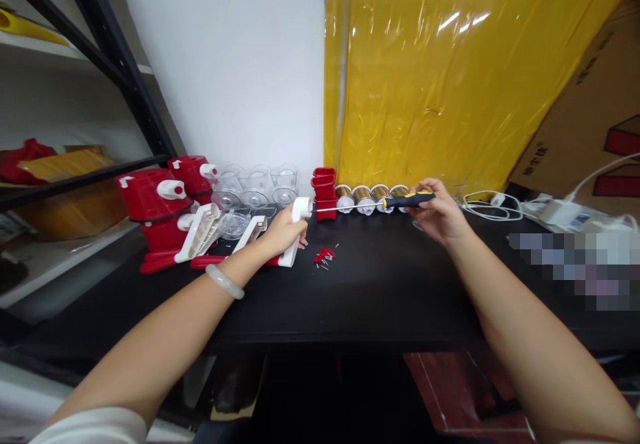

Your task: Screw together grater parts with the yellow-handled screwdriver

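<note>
On the head view, the only print I find is dark lettering on the brown cardboard box (590, 97) at the right, too slanted and small for me to read. A pixelated patch covers part of the table edge below it.

For containers, I see a row of clear plastic cups (255, 187) against the white wall. Just beside them is a stack of small red square tubs (324, 191), nested one in another. I cannot tell what, if anything, lies in either. Next along stands a line of gold metal drums with white ends (365, 197).

My left hand (283, 232), a pale bangle (225, 281) on its wrist, is closed around a white plastic crank piece (296, 234), holding it upright on the black table (380, 291). My right hand (440, 219) grips a black-and-yellow-handled screwdriver (407, 199) held level. Its steel shaft reaches left and its tip meets the top of the crank piece.

A few tiny red parts and screws (324, 255) lie on the table just right of the left hand. Red plastic housings with white knobs (150, 197) stand further left, and a white power strip (560, 212) sits at the right, before the yellow plastic sheet (450, 64)
</note>
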The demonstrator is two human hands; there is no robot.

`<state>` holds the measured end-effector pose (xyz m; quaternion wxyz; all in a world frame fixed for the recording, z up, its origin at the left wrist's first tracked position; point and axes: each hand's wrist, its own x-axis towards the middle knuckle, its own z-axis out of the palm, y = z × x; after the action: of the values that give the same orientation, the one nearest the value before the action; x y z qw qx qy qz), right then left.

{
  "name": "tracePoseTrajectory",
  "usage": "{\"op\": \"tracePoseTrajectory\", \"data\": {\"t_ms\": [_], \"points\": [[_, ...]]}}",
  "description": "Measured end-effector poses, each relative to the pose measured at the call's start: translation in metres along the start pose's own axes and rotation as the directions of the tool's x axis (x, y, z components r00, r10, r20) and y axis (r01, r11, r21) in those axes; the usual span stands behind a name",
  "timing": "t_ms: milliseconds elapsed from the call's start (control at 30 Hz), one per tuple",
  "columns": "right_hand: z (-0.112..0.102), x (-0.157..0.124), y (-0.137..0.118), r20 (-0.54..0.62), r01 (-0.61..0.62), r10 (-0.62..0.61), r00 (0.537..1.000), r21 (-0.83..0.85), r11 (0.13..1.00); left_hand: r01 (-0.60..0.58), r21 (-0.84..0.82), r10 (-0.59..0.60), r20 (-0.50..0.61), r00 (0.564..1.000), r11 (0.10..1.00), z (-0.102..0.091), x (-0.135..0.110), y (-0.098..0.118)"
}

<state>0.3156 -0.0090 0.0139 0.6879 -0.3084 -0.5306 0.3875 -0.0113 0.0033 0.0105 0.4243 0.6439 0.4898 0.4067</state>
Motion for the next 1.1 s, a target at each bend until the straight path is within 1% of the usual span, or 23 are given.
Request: {"op": "tracePoseTrajectory", "data": {"t_ms": [67,167,233,300,333,367,400,467,533,600,633,700,767,833,867,900,933,1000,1067,1100], "points": [[0.001,-0.002,-0.004,0.036,-0.005,0.003,0.999,0.046,0.999,0.004,-0.001,-0.004,0.002,1.0,1.0,0.0,0.0,0.0],[0.0,0.001,-0.001,-0.024,-0.013,0.014,1.0,0.006,1.0,-0.002,0.004,0.002,0.001,1.0,1.0,0.0,0.0,-0.001],[-0.002,0.005,0.006,-0.079,-0.05,0.04,0.996,-0.118,0.992,-0.006,0.007,0.006,-0.004,1.0,1.0,0.0,0.0,-0.001],[-0.004,0.008,0.014,-0.128,-0.098,0.061,0.99,-0.297,0.95,-0.01,0.005,0.01,-0.006,1.0,1.0,0.0,0.001,-0.002],[-0.005,0.008,0.017,-0.153,-0.111,0.059,0.986,-0.357,0.927,-0.012,0.003,0.012,-0.006,1.0,1.0,0.0,0.001,-0.002],[-0.005,0.008,0.018,-0.176,-0.107,0.042,0.983,-0.377,0.92,-0.011,0.002,0.011,-0.006,1.0,1.0,0.0,0.001,-0.002],[-0.004,0.008,0.018,-0.195,-0.089,0.02,0.981,-0.356,0.93,-0.007,0.004,0.007,-0.005,1.0,1.0,0.0,0.001,-0.002],[-0.002,0.004,0.014,-0.175,-0.044,0.007,0.985,-0.206,0.978,0.001,0.012,-0.001,-0.004,1.0,1.0,0.0,0.0,-0.002],[0.001,-0.001,0.005,-0.07,-0.036,0.034,0.997,-0.017,0.999,0.0,0.02,0.0,0.002,1.0,1.0,0.0,0.0,-0.001],[0.002,-0.004,-0.002,0.042,-0.07,0.066,0.997,0.083,0.994,-0.005,0.021,0.005,0.006,1.0,1.0,0.0,-0.001,-0.001],[0.002,-0.005,-0.004,0.068,-0.076,0.07,0.995,0.089,0.993,-0.006,0.02,0.006,0.006,1.0,1.0,0.0,-0.001,-0.001],[0.0,-0.003,-0.002,0.054,-0.073,0.071,0.996,0.036,0.997,-0.005,0.015,0.005,0.002,1.0,1.0,0.0,-0.001,-0.001],[-0.003,0.002,0.007,-0.008,-0.093,0.093,0.996,-0.077,0.993,-0.005,0.01,0.005,-0.006,1.0,1.0,0.0,0.0,-0.001],[-0.006,0.007,0.017,-0.067,-0.127,0.115,0.991,-0.213,0.969,-0.006,0.004,0.006,-0.012,1.0,1.0,-0.001,0.001,-0.002],[-0.007,0.009,0.02,-0.094,-0.129,0.108,0.99,-0.256,0.958,-0.007,0.001,0.007,-0.013,1.0,1.0,-0.001,0.001,-0.003],[-0.007,0.01,0.022,-0.12,-0.12,0.091,0.989,-0.263,0.957,-0.008,0.0,0.008,-0.012,1.0,1.0,-0.001,0.002,-0.003],[-0.007,0.009,0.022,-0.133,-0.104,0.074,0.988,-0.232,0.967,-0.008,0.001,0.008,-0.01,1.0,1.0,-0.001,0.002,-0.004],[-0.006,0.006,0.017,-0.112,-0.083,0.073,0.991,-0.086,0.993,-0.003,0.009,0.004,-0.006,1.0,1.0,0.0,0.001,-0.004],[-0.004,0.001,0.008,-0.01,-0.099,0.099,0.995,0.05,0.994,-0.001,0.02,0.001,0.01,1.0,1.0,0.002,0.0,-0.003],[-0.003,-0.001,0.003,0.035,-0.108,0.105,0.994,0.082,0.991,-0.001,0.027,0.001,0.019,1.0,1.0,0.002,-0.001,-0.002]]}}
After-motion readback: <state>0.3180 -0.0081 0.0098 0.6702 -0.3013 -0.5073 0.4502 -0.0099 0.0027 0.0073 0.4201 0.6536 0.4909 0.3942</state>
